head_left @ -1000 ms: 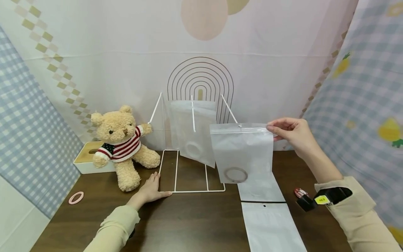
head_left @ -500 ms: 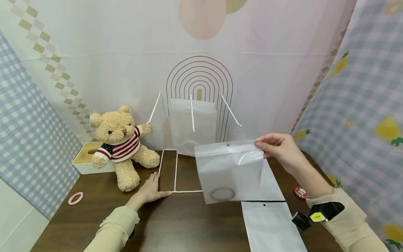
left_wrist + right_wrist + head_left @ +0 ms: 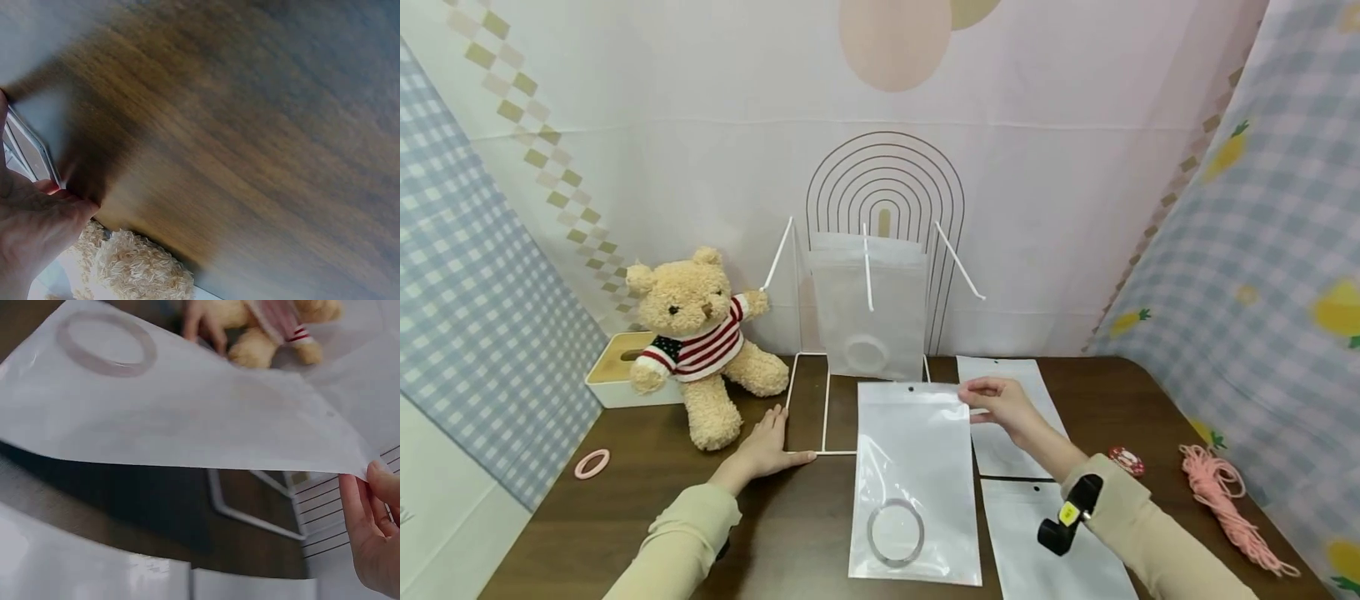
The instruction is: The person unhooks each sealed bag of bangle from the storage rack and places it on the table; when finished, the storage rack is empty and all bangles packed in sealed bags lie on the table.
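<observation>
My right hand (image 3: 1006, 408) pinches the top right corner of a white zip-lock bag (image 3: 910, 467). Through its front shows a ring-shaped thing (image 3: 896, 533) near the bottom. In the right wrist view, the bag (image 3: 187, 419) stretches out from the thumb and fingers, above the table. My left hand (image 3: 766, 446) rests at the front left corner of a white wire rack (image 3: 835, 452), thumb and fingers spread, touching its frame. Another zip-lock bag (image 3: 872, 308), also with a round shape inside, hangs at the rack's middle arm. The rack's right arm (image 3: 960, 260) bears nothing.
Two more white bags lie flat on the right, one behind (image 3: 1015, 375) and one in front (image 3: 1060, 542). A poker chip (image 3: 1126, 461) and pink rope (image 3: 1221, 500) lie beyond them. Left stand a teddy bear (image 3: 696, 333), a tissue box (image 3: 617, 383) and a pink ring (image 3: 592, 464).
My right hand has taken the bag off the rack's right arm and brought it down, left and nearer. The hanging bag swung and settled. My left hand has stayed at the rack's corner.
</observation>
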Demonstrator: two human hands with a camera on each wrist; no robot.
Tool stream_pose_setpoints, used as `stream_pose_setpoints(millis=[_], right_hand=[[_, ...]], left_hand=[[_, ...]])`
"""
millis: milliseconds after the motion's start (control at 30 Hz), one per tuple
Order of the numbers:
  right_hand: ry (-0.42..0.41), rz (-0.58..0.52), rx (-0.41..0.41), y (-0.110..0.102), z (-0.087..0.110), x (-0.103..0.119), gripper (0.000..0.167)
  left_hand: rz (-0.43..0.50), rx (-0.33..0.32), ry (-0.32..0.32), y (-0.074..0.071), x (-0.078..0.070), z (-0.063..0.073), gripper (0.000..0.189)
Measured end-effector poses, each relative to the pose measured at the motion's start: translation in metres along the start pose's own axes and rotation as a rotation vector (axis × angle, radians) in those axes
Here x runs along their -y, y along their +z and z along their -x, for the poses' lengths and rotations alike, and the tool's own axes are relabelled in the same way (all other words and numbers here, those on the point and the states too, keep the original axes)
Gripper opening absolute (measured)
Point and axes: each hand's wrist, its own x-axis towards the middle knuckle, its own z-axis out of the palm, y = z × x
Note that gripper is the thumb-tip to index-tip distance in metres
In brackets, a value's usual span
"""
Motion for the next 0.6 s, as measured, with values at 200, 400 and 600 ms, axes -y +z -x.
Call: stream_pose_setpoints(millis=[200,400,600], right_hand=[[0.071,0.088,0.029,0.009,0.0,-0.033,0.024],[0.103,0.201,0.125,0.012,0.008,-0.047,0.02],[0.039,0.339,0.22,0.013,0.016,-0.049,0.012]], left_hand=[[0.005,0.007,-0.004,0.0,-0.001,0.0,0.099],[0.006,0.009,0.001,0.0,-0.001,0.0,0.099],[0.0,0.004,0.003,-0.001,-0.002,0.001,0.099]])
